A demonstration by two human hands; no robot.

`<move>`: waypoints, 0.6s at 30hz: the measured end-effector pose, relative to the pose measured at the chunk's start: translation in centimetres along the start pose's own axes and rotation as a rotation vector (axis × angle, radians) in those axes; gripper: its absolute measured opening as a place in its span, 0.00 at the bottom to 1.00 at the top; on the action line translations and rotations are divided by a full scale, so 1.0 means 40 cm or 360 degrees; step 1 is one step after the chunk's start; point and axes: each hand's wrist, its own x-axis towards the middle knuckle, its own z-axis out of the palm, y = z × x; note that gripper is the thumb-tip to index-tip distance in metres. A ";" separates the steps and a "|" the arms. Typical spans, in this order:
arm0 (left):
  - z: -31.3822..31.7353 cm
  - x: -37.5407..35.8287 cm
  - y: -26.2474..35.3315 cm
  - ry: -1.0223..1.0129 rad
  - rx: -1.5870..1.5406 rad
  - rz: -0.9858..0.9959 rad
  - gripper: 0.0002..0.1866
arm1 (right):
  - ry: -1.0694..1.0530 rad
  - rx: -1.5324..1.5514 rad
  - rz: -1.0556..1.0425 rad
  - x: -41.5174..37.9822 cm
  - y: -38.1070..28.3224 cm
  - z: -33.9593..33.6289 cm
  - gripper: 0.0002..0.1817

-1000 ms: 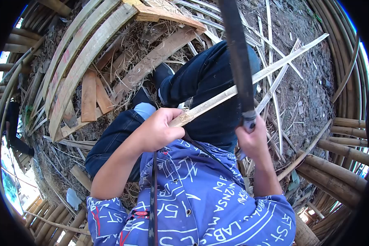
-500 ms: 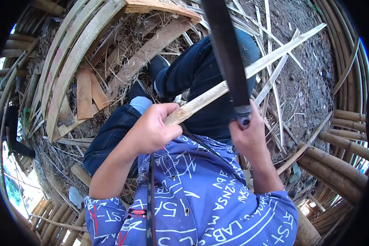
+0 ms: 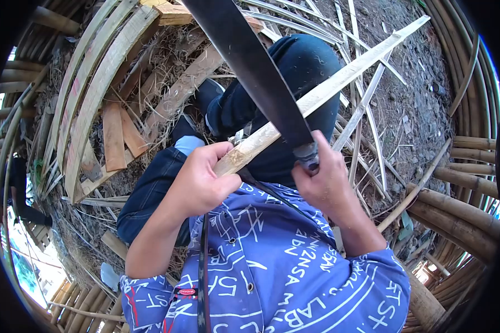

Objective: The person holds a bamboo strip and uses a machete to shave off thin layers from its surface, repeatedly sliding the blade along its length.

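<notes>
My left hand (image 3: 199, 180) is closed round the near end of a long pale bamboo strip (image 3: 339, 89), which slants up to the right across my raised knee. In my right hand (image 3: 329, 177) is the handle of a machete (image 3: 261, 75), its wide dark blade pointing up and to the left. The blade crosses over the strip a short way beyond my left hand, overlapping it in this view. Most of the handle is hidden inside my right fist.
A slatted wooden frame (image 3: 103, 97) lies at the upper left, with short brown wood pieces (image 3: 114, 136) and shavings beside it. Several split strips (image 3: 366, 111) are scattered on the dirt ground (image 3: 416, 105) to the right. Bamboo poles (image 3: 455, 213) line the right side.
The machete has swung and shifted left, its blade now tilting further left and nearer my left hand along the strip. My right hand has moved left and slightly up with it.
</notes>
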 end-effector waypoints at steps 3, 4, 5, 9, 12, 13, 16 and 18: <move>-0.010 -0.017 -0.005 0.0022 -0.0062 0.0005 0.10 | 0.0330 -0.0031 -0.0037 0.029 0.036 -0.037 0.15; -0.012 -0.014 0.002 0.0022 -0.0064 0.0005 0.10 | 0.0333 -0.0078 0.0101 0.036 0.029 -0.048 0.16; -0.011 -0.010 0.012 0.0009 0.0008 -0.0015 0.10 | 0.0327 -0.0132 0.0241 0.038 0.023 -0.055 0.16; -0.011 0.001 0.011 -0.0040 0.0067 -0.0093 0.18 | 0.0291 0.0060 0.0060 -0.006 0.021 0.005 0.17; -0.002 -0.005 0.006 0.0031 0.0016 0.0047 0.11 | 0.0083 0.0029 -0.0044 -0.014 0.006 -0.002 0.19; -0.001 -0.008 0.006 0.0036 0.0014 0.0041 0.11 | 0.0074 0.0031 -0.0042 -0.005 0.015 -0.010 0.19; -0.002 -0.014 0.030 0.0138 0.0011 0.0076 0.13 | 0.0366 0.0054 0.0075 0.018 0.019 -0.002 0.18; 0.004 -0.008 0.033 0.0152 -0.0052 0.0035 0.13 | 0.0293 0.0052 0.0040 0.013 0.000 0.015 0.17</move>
